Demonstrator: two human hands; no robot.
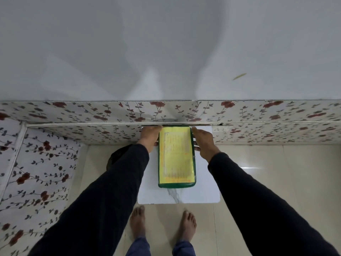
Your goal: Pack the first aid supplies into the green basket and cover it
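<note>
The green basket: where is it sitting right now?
In the head view the green basket sits mid-frame on the small white marble-look table, against the floral wall, between the left hand and right hand.

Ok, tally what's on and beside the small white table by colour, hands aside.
Green: 1, the green basket, a hand on each side
Yellow: 1, the yellow sheet covering the basket's top
White: 1, the white table itself
Black: 1, a dark round object on the floor, partly hidden by the left sleeve
Total: 4

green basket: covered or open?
Covered. A yellow printed sheet spans the whole top of the green plastic basket; only the rim shows. Contents are hidden.
</note>
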